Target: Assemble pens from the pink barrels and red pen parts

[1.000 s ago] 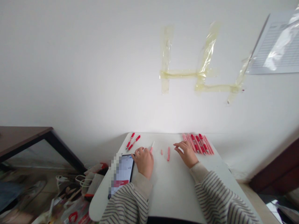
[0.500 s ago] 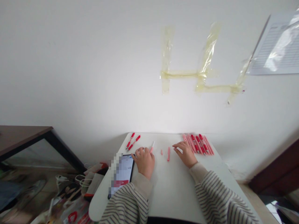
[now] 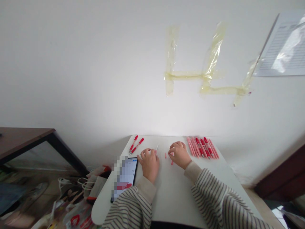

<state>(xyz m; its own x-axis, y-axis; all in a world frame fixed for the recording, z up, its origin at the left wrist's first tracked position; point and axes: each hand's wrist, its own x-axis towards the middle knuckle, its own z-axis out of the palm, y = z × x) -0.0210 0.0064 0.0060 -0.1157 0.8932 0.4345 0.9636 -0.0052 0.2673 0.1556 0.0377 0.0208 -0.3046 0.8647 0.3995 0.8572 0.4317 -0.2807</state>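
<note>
My left hand [image 3: 151,162] lies over the white table, its fingers bent and apart. Beside its thumb is a pink pen piece with a pale thin tip [image 3: 157,146], mostly hidden by the hand. My right hand [image 3: 179,154] has thumb and finger closed at the upper part of a pink pen barrel [image 3: 172,162], whose lower end shows on the table. A small pink pen part [image 3: 165,155] sits between the two hands, touched by neither.
Several pink and red pens [image 3: 204,148] lie in a row at the back right. Two red pens [image 3: 137,146] are at the back left. A phone [image 3: 125,178] rests at the table's left edge. Bags [image 3: 78,210] stand on the floor left of the table [image 3: 173,200].
My right hand has moved left from beside the pen row to the pink barrel, with its fingers drawn in. My left hand has shifted slightly right, covering more of the pen piece.
</note>
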